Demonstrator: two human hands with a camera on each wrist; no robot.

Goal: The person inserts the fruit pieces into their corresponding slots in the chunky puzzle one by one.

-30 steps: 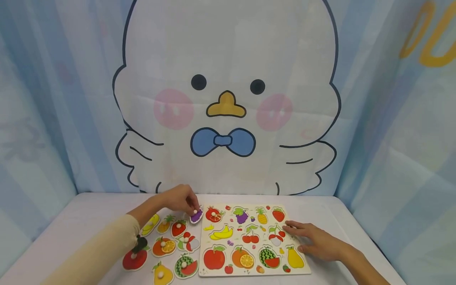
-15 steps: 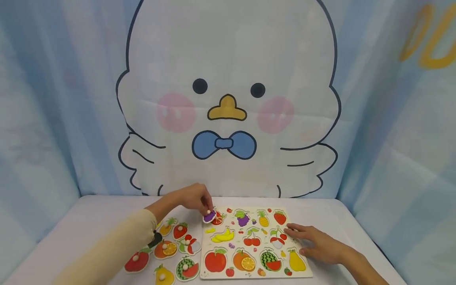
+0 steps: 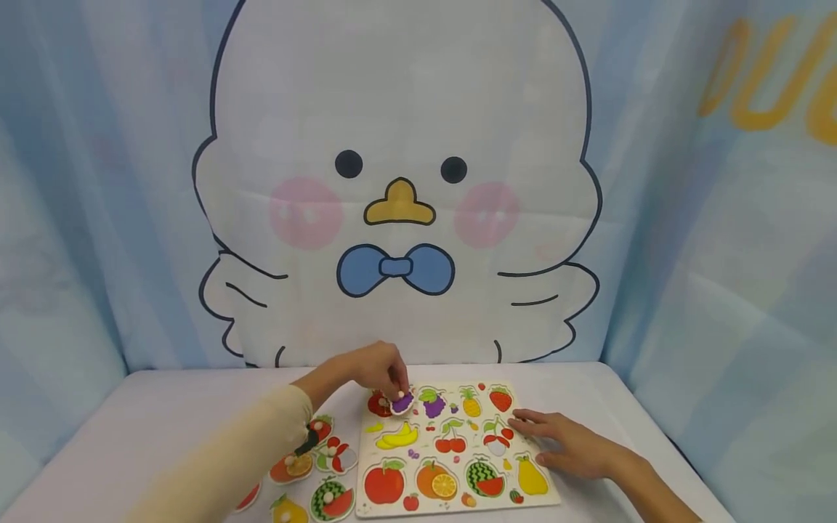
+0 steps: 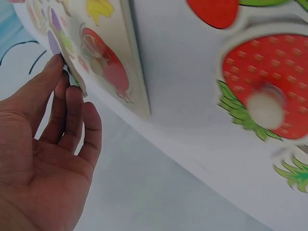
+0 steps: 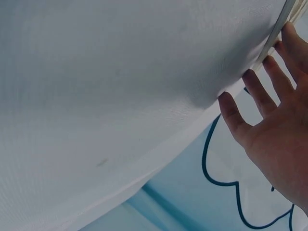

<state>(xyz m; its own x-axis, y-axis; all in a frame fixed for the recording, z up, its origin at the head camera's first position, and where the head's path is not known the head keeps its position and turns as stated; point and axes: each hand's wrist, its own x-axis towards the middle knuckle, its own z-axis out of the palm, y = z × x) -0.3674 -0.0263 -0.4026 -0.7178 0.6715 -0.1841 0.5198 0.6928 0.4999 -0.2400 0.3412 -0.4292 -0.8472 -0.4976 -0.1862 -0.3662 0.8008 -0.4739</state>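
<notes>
In the head view, your left hand (image 3: 381, 365) is over the far left corner of the fruit board (image 3: 371, 452), thumb and fingers pinching the purple grape piece (image 3: 402, 405). That piece overlaps the right part of the printed pomegranate (image 3: 376, 404) and sits just left of the printed grapes (image 3: 434, 405); you cannot tell from here whether it touches the board. Your right hand (image 3: 572, 444) lies at the board's right edge, fingers extended and holding nothing. Left of the board, loose knobbed pieces lie on the white table (image 3: 196, 396): a strawberry piece (image 3: 323, 428), a cherry piece (image 3: 343, 459), an orange piece (image 3: 282, 472), a watermelon piece (image 3: 340, 506) and a pear piece (image 3: 290, 513), some partly behind your sleeve (image 3: 255, 436).

In the left wrist view, you hold the grape piece nearly edge-on between thumb and fingertips, beside the board. The strawberry piece is well apart on the right, near green pineapple leaves (image 4: 294, 175) cut off by the frame.

In the right wrist view, your fingers are spread and nearly straight, their tips along the board's edge.
</notes>
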